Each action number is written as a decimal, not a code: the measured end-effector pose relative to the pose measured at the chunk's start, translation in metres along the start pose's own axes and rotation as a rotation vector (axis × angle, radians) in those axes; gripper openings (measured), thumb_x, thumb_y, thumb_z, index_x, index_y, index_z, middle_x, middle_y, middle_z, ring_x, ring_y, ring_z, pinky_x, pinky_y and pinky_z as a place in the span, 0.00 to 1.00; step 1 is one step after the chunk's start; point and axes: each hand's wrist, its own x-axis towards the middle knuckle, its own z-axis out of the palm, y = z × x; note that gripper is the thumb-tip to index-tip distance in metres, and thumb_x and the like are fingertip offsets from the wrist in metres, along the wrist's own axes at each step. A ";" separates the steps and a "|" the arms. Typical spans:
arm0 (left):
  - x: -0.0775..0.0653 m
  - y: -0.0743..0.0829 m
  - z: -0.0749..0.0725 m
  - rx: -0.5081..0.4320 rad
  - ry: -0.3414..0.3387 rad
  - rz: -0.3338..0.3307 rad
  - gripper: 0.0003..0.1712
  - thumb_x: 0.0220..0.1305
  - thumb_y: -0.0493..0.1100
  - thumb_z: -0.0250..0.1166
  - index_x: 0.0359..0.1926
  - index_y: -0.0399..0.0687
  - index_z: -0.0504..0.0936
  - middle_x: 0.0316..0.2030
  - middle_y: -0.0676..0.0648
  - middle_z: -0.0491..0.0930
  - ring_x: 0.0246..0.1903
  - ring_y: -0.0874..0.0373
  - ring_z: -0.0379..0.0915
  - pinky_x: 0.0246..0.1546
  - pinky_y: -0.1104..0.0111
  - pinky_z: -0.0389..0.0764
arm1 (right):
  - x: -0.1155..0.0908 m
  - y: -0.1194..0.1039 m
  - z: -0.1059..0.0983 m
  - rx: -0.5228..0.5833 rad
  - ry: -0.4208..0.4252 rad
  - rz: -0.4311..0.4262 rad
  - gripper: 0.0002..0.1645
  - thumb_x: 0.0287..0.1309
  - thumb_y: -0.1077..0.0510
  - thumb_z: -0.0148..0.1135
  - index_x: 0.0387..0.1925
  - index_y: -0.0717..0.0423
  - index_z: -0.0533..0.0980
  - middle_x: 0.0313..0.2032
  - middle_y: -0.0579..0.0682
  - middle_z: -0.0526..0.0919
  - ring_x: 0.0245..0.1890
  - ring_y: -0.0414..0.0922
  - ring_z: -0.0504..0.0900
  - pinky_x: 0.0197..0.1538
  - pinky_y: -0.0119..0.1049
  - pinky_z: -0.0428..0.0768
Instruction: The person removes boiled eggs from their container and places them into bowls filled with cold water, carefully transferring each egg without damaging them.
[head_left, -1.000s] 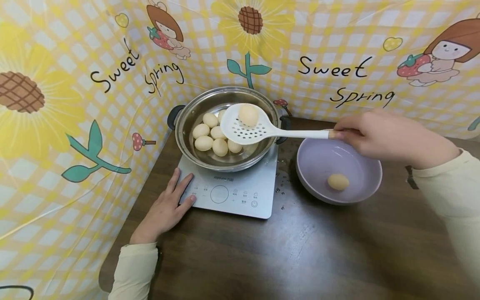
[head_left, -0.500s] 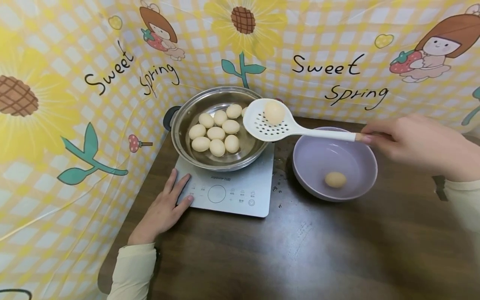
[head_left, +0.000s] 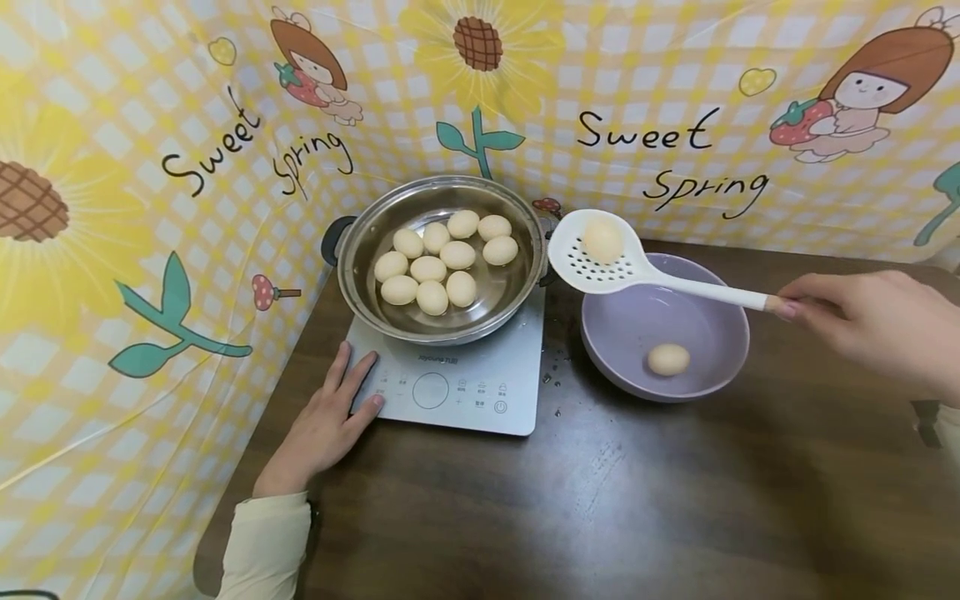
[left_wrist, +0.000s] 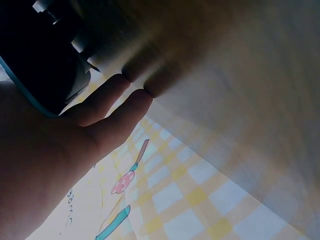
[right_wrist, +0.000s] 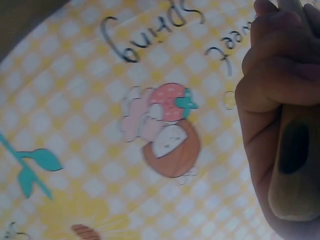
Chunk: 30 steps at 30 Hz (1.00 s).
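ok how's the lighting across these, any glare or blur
Head view: fairly bright, pale glare on the dark tabletop; left wrist: left hand in deep shadow, patterned cloth brighter; right wrist: dim and soft, right hand shaded, cloth print slightly blurred.

White perforated spoon, pale egg inside, partly over lilac bowl

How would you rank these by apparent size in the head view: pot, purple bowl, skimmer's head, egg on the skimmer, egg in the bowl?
1. Pot
2. Purple bowl
3. Skimmer's head
4. Egg on the skimmer and egg in the bowl: too alike to rank.
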 end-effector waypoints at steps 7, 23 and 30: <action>0.000 0.002 0.000 -0.003 -0.002 0.001 0.38 0.70 0.64 0.44 0.75 0.64 0.43 0.73 0.51 0.24 0.62 0.25 0.46 0.51 0.34 0.57 | -0.021 0.022 0.019 0.009 0.066 0.045 0.10 0.62 0.53 0.61 0.38 0.55 0.81 0.14 0.39 0.68 0.13 0.40 0.60 0.18 0.36 0.58; 0.000 0.000 0.001 -0.006 0.012 0.011 0.38 0.70 0.63 0.45 0.75 0.63 0.43 0.73 0.50 0.25 0.62 0.24 0.47 0.51 0.34 0.57 | -0.047 0.050 0.053 0.032 0.019 0.097 0.19 0.59 0.48 0.64 0.36 0.62 0.81 0.13 0.37 0.70 0.12 0.38 0.61 0.15 0.34 0.59; 0.001 -0.001 0.002 -0.004 0.010 0.011 0.38 0.70 0.63 0.45 0.75 0.64 0.43 0.73 0.51 0.25 0.62 0.24 0.48 0.50 0.34 0.57 | -0.051 0.050 0.057 0.011 0.025 0.122 0.20 0.58 0.47 0.65 0.37 0.63 0.79 0.13 0.40 0.69 0.12 0.41 0.62 0.15 0.36 0.59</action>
